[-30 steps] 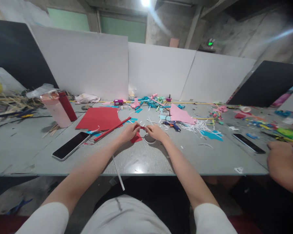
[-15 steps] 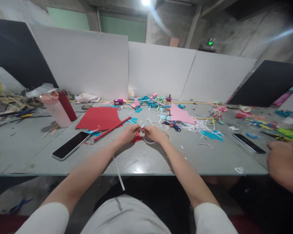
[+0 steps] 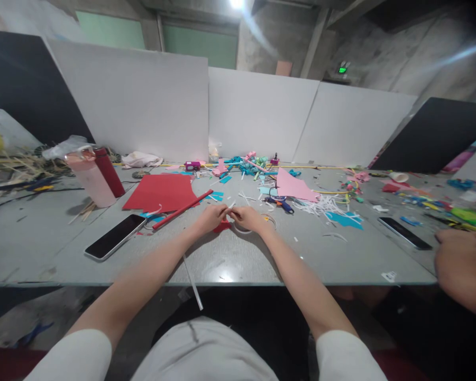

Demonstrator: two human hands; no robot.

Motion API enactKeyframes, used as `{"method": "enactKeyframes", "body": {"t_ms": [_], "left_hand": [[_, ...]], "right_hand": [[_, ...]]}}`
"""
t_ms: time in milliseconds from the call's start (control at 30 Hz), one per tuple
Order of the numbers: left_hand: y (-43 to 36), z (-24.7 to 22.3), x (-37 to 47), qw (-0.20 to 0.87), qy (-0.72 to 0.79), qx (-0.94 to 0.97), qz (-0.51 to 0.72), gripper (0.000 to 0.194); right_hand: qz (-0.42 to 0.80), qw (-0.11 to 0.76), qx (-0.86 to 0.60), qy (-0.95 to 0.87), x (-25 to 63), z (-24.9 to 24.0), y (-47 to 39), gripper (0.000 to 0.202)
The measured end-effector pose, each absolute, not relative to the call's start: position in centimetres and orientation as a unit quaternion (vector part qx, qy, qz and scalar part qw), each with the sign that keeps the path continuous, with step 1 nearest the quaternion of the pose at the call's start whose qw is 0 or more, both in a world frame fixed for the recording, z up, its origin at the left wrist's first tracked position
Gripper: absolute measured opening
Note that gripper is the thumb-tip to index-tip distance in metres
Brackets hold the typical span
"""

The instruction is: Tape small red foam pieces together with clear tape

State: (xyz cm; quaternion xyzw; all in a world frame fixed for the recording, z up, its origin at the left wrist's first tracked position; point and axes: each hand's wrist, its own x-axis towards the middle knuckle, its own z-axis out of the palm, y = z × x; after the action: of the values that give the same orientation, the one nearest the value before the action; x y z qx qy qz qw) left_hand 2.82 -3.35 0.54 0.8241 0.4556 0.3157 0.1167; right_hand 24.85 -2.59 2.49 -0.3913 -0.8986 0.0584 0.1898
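Note:
My left hand point(image 3: 214, 217) and my right hand point(image 3: 246, 217) meet at the fingertips just above the table. Both are closed in a pinch. A small piece of red paper point(image 3: 222, 226) shows below the left fingers and seems to be held by them. What the right fingertips pinch is too small to tell. Partly behind my right wrist lies a pale ring, like a tape roll point(image 3: 243, 229). Left of my hands are a rolled red paper tube point(image 3: 182, 210) and a large red sheet point(image 3: 161, 191).
A phone point(image 3: 116, 236) and two bottles point(image 3: 89, 180) are at left. A blue glue gun point(image 3: 284, 205), pink paper point(image 3: 295, 185) and white paper strips point(image 3: 325, 203) lie at right. A thin white stick point(image 3: 193, 282) overhangs the front edge. Another person's arm point(image 3: 462, 264) rests far right.
My fingertips have shifted slightly against each other. The red paper below them shows a different, smaller shape. The surroundings look the same.

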Motion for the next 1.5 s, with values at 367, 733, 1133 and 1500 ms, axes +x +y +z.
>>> {"method": "enactKeyframes", "body": {"t_ms": [367, 733, 1133, 1500], "left_hand": [[-3.9, 1.2, 3.3, 0.077, 0.516, 0.79, 0.323, 0.034], [-3.7, 0.8, 3.3, 0.1, 0.499, 0.787, 0.348, 0.018], [-4.0, 1.4, 3.6, 0.164, 0.502, 0.769, 0.36, 0.016], [-4.2, 1.8, 3.7, 0.191, 0.503, 0.758, 0.369, 0.012]], "right_hand": [[0.034, 0.19, -0.411, -0.891, 24.4, 3.1, -3.0, 0.022], [0.013, 0.185, -0.386, -0.904, 24.3, 2.7, -2.5, 0.018], [-0.011, 0.18, -0.383, -0.906, 24.2, 2.5, -2.3, 0.019], [-0.011, 0.166, -0.378, -0.911, 24.3, 2.3, -1.9, 0.028]]}}
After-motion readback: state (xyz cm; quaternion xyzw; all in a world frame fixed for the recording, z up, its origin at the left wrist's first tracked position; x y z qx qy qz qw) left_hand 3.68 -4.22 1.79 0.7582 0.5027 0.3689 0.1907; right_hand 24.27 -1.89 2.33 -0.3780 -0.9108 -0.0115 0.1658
